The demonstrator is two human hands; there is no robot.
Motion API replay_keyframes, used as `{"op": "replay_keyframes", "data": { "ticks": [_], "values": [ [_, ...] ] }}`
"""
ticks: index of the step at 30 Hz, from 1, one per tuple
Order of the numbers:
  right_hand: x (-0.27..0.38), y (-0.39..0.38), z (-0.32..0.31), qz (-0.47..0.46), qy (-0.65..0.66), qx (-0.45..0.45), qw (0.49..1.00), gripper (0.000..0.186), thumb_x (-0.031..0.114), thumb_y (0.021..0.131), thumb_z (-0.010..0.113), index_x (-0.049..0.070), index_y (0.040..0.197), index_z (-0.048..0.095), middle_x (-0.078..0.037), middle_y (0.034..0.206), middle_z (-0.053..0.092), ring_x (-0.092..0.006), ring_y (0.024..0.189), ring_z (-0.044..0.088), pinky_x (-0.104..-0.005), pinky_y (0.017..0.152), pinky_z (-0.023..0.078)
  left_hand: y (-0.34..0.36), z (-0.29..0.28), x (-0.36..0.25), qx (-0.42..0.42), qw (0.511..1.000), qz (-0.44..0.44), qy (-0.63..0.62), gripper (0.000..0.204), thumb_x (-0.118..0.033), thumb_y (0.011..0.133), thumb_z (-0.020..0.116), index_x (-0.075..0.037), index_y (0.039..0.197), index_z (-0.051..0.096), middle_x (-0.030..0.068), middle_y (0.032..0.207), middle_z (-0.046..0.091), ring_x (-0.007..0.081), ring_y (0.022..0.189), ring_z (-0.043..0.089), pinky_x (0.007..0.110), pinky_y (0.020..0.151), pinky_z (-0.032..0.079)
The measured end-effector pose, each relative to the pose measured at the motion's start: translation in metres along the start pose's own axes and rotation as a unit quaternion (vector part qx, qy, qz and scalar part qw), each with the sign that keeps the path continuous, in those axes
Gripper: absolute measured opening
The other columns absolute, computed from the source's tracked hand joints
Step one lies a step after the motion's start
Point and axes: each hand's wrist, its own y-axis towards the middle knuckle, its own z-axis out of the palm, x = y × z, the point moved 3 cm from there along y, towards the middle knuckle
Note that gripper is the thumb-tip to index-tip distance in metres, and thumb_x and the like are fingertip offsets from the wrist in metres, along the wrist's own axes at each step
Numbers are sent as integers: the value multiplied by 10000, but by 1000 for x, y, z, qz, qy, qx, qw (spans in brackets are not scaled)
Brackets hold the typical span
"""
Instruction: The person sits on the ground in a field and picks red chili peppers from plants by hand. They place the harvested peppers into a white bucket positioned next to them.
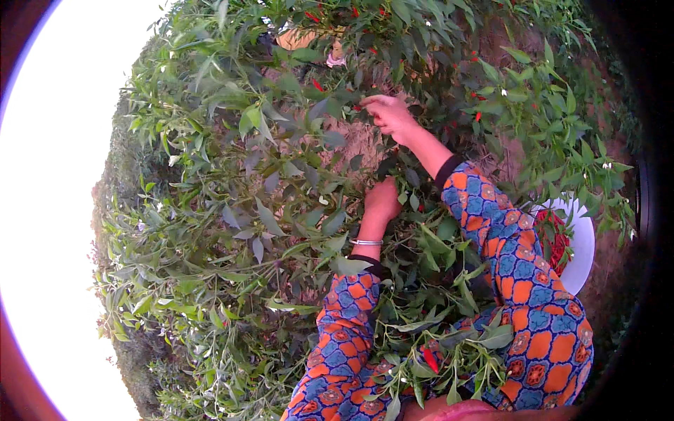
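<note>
My right hand (390, 116) reaches far into the chili plants, its fingers pinched at a small red chili pepper (357, 107) among the leaves. Nearer and lower, my left hand (382, 199) is pushed into the foliage, a silver bangle (366, 242) on its wrist. Leaves and the back of that hand hide its fingers, so what they touch does not show. Another red chili (317, 85) hangs just left of my right hand. Close to my body, a larger red chili (430, 359) hangs on a leafy branch between my arms.
A white basin (581, 249) holding many picked red chilies (552, 240) stands right of my right arm, partly behind the sleeve. Dense chili bushes (232, 189) spread to the left and far side. Brown soil (359, 144) shows between plants. A tan object (295, 38) sits behind leaves at the far side.
</note>
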Motion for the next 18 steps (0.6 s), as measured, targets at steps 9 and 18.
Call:
{"op": "replay_keyframes", "data": {
  "ticks": [9,18],
  "values": [
    [3,32,34,-112,-380,-72,915,313,319,798,534,17,873,558,-134,762,600,-285,644,582,-349,558,459,-13,-32,-17,78,996,-34,-14,477,-101,667,596,-52,1116,442,193,1008,562,349,951,540,467,819,420],
    [39,35,45,-281,-407,-34,868,160,162,763,531,37,862,533,-141,770,565,-300,797,582,-389,671,458,-16,-25,-9,37,999,-26,17,501,-113,665,590,-5,1125,422,195,1012,560,328,954,544,484,845,397]
  ]
}}
